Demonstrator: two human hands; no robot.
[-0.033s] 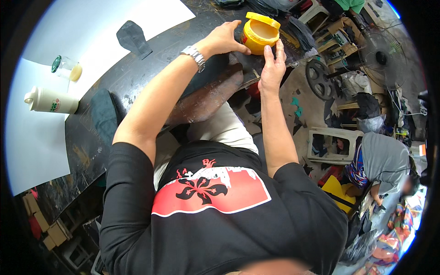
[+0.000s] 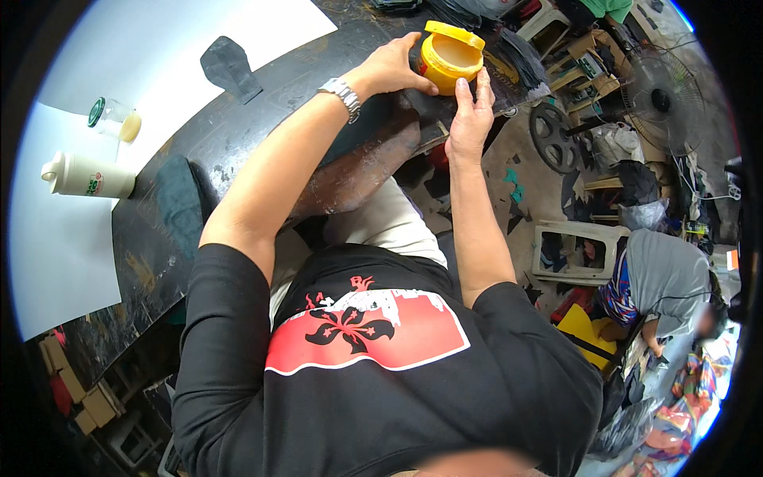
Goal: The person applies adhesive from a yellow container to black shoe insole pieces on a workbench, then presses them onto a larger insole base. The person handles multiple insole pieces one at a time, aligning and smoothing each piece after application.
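Observation:
Near the far edge of the dark work table, a yellow tub stands between my two hands. Its mouth faces me and shows a pale inside, while a yellow lid leans over the far side of the rim. My left hand curves round the tub's left side, thumb at the near side and index finger up by the lid. Against the right, near side of it press the thumb and fingers of my right hand. The tub hides some of the fingertips on both hands.
To the left lie dark fabric pieces, a glass jar with a green lid and a cream tumbler by white sheets. A fan and a white stool stand right. Another person bends over at the far right.
My left forearm has shifted very slightly to the right. Both hands stay at the tub, which has barely moved.

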